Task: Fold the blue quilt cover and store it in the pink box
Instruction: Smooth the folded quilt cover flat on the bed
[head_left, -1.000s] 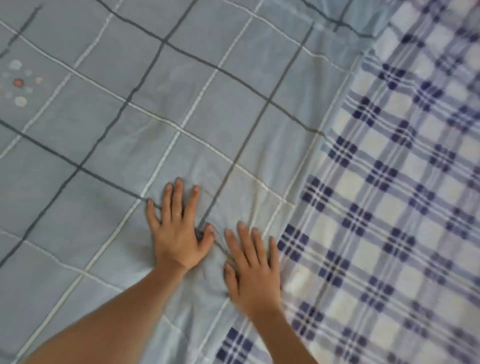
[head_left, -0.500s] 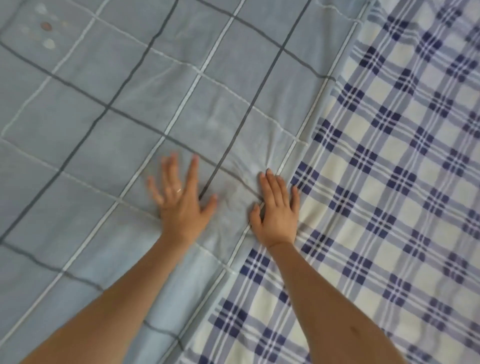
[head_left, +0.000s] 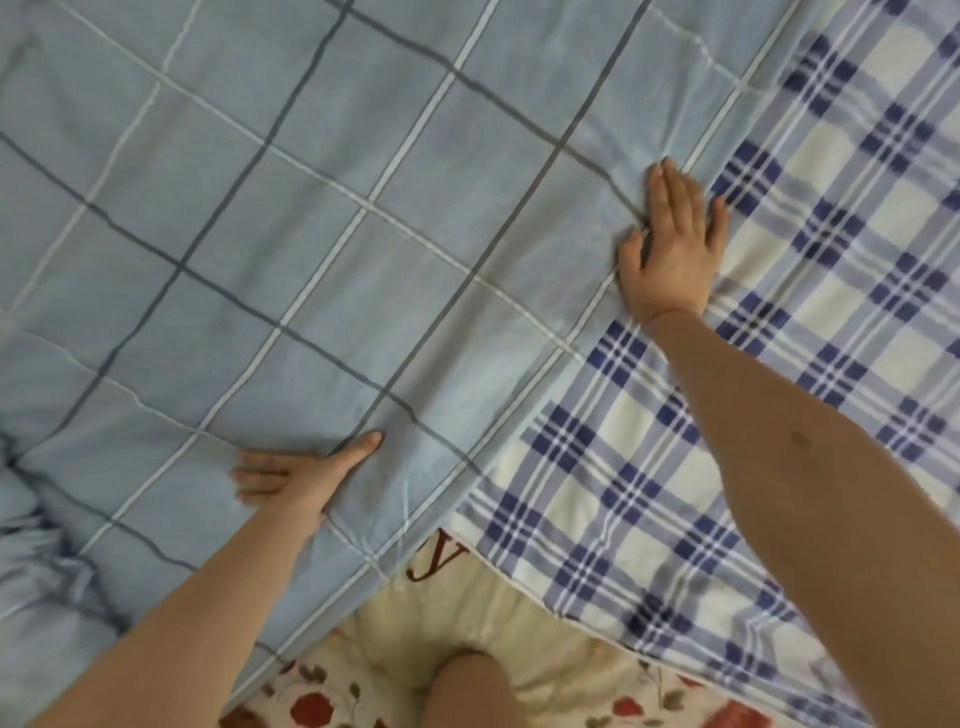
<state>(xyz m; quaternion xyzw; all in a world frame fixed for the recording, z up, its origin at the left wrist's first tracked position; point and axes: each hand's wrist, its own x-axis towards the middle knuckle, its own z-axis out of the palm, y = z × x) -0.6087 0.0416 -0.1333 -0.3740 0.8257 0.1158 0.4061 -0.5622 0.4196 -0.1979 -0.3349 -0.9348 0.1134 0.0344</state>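
Where the bed shows at the right of the frame, it carries a blue-and-white plaid sheet (head_left: 779, 415), soft and slightly rumpled. Over it, filling the left and centre, lies the blue quilt cover (head_left: 311, 234): thin pale cloth gridded with dark and white lines, bunched at the lower left. The left hand (head_left: 296, 475) presses flat, fingers spread, at lower centre. The right hand (head_left: 672, 244) lies open on the cover's edge, upper right. Floral fabric (head_left: 519, 675), possibly clothing, shows at bottom.
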